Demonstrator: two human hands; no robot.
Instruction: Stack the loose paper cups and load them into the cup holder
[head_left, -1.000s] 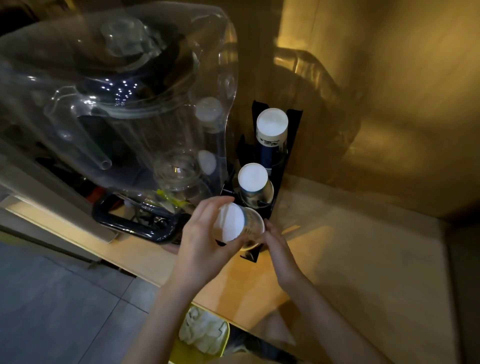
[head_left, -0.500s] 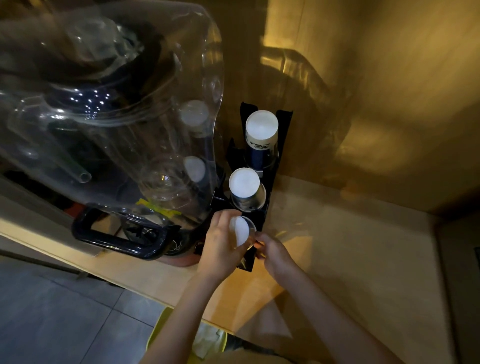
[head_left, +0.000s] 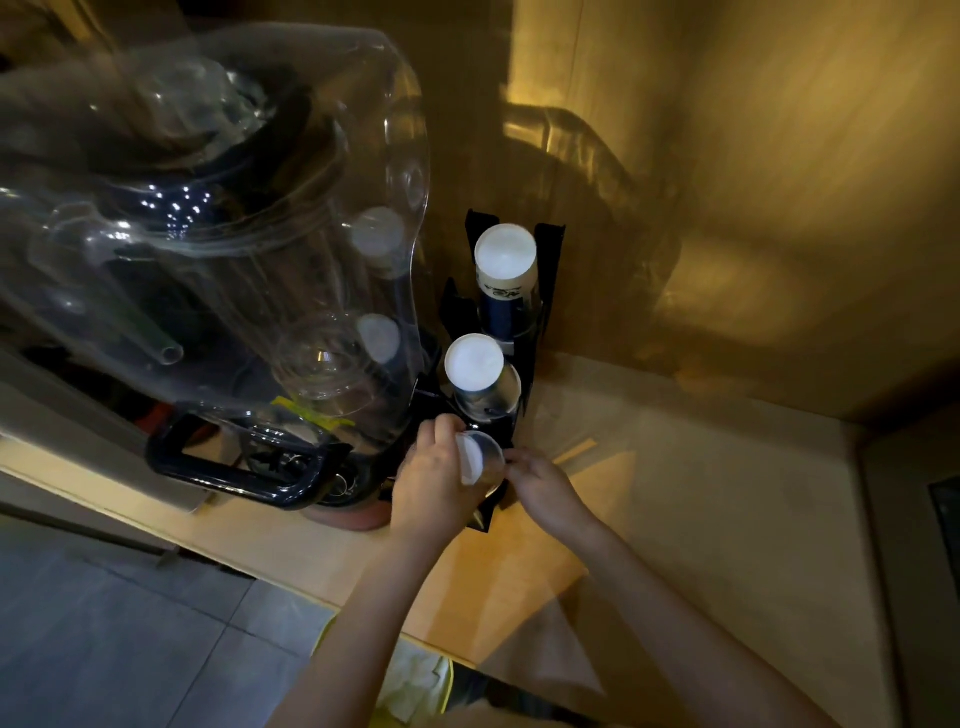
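A black cup holder (head_left: 549, 270) stands on the wooden counter against the wall. Its back slot holds a tall stack of paper cups (head_left: 505, 265) with white bottoms up and blue sides. The middle slot holds a shorter stack (head_left: 474, 364). At the front slot, my left hand (head_left: 434, 483) grips an upside-down cup stack (head_left: 477, 457), white bottom facing me and tilted. My right hand (head_left: 540, 483) touches the stack's lower rim from the right with its fingertips. The lower part of this stack is hidden by my hands.
A large clear plastic machine cover (head_left: 234, 234) with a black handle (head_left: 234, 467) looms at the left, close to the holder. The wooden counter (head_left: 701, 519) stretches to the right. Wooden walls rise behind. A grey tiled floor (head_left: 104, 623) lies below left.
The cup stack has gone down toward the front slot and farther from the camera. Both hands followed it and stay on it. The camera has shifted slightly.
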